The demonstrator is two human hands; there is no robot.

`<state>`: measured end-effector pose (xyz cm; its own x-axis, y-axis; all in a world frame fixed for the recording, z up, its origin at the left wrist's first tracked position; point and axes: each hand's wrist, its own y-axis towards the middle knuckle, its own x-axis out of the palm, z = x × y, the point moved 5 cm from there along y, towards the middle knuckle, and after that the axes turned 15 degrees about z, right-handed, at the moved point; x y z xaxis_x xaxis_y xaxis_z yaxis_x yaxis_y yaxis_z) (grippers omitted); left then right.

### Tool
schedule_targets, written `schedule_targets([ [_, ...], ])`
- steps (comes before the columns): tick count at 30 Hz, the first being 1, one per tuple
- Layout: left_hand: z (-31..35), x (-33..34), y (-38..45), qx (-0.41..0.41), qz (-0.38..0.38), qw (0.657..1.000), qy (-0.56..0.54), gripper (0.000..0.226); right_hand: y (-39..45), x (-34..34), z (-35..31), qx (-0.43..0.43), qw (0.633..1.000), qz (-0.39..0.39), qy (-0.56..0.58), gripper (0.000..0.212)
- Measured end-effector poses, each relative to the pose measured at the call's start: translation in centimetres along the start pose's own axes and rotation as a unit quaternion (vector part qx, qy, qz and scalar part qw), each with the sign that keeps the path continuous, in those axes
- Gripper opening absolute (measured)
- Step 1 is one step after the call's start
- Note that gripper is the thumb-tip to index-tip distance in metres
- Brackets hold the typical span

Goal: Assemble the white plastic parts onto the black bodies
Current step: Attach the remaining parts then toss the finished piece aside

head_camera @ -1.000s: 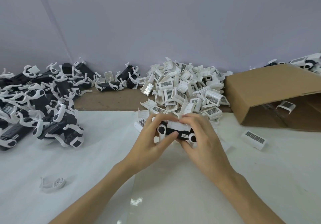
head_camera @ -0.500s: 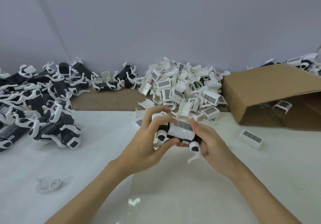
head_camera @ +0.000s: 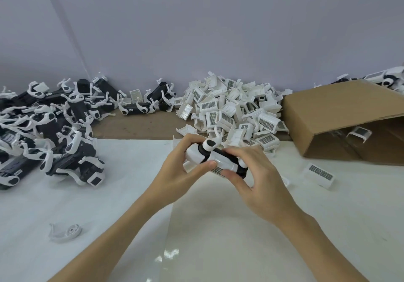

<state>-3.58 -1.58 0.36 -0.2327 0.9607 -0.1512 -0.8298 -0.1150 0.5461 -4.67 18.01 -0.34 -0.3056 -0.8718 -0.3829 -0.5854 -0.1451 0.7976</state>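
Head view: you hold one black plastic body with white fittings [head_camera: 215, 161] up off the white-covered table [head_camera: 218, 227], in front of your chest, so both hands can work it. Your left hand [head_camera: 175, 176] wraps the left end, thumb pressed on the white plastic cover [head_camera: 220, 161], probably to seat it. Your right hand [head_camera: 260, 179] curls round the right end, fingers underneath, bracing against that push (snap state can't be told). A white arm piece sticks up from the top.

The heap of loose white plastic covers with grid labels [head_camera: 231, 111] sits just behind your hands, close for the next pick. The pile of black bodies with white arms [head_camera: 54, 133] lies to your left. The tipped brown cardboard box [head_camera: 341, 117] lies on the right, and one stray white cover [head_camera: 319, 174] near it.
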Motion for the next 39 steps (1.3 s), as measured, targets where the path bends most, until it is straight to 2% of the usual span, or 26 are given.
schedule_targets([
  [6,0.2,0.3,-0.1,0.002,0.018,1.0,0.003,0.028,0.4,-0.3,-0.3,0.053,0.998,0.007,0.019,0.027],
  [9,0.1,0.3,-0.1,-0.029,0.033,0.999,-0.011,0.024,0.4,-0.2,-0.4,0.111,0.99,-0.038,0.078,0.023],
  [13,-0.9,0.7,-0.6,-0.048,0.033,0.998,0.022,0.023,-0.2,0.6,0.2,0.166,0.978,-0.114,0.061,0.038],
  [17,-1.3,0.4,-0.7,-0.01,-0.022,0.993,0.115,0.038,-0.5,0.9,0.7,0.2,0.969,-0.125,0.071,0.044],
  [20,-1.0,0.2,-0.6,-0.012,-0.017,0.996,0.088,0.047,-0.5,1.0,0.4,0.211,0.966,-0.117,0.093,0.052],
  [27,0.5,0.2,-0.1,0.005,0.012,1.0,0.021,0.032,-0.2,0.7,0.0,0.228,0.962,-0.1,0.111,0.046],
  [31,0.3,-0.5,0.2,0.001,0.02,0.993,0.116,0.036,-0.5,1.1,-0.6,0.279,0.93,-0.105,0.217,0.028],
  [33,-0.2,-0.8,0.1,-0.023,-0.03,0.993,0.113,0.043,-0.6,1.3,-0.2,0.321,0.901,-0.104,0.274,0.027],
  [35,-0.5,-0.5,0.0,-0.1,-0.09,0.991,0.031,0.049,-0.7,1.4,0.5,0.374,0.863,-0.099,0.324,0.034],
  [36,-0.6,-0.3,-0.2,-0.132,-0.096,0.986,-0.013,0.047,-0.7,1.3,0.8,0.389,0.855,-0.095,0.329,0.035],
  [39,-0.6,0.1,-0.2,-0.158,-0.007,0.987,-0.041,0.041,-0.7,1.3,1.1,0.371,0.873,-0.088,0.304,0.033],
])
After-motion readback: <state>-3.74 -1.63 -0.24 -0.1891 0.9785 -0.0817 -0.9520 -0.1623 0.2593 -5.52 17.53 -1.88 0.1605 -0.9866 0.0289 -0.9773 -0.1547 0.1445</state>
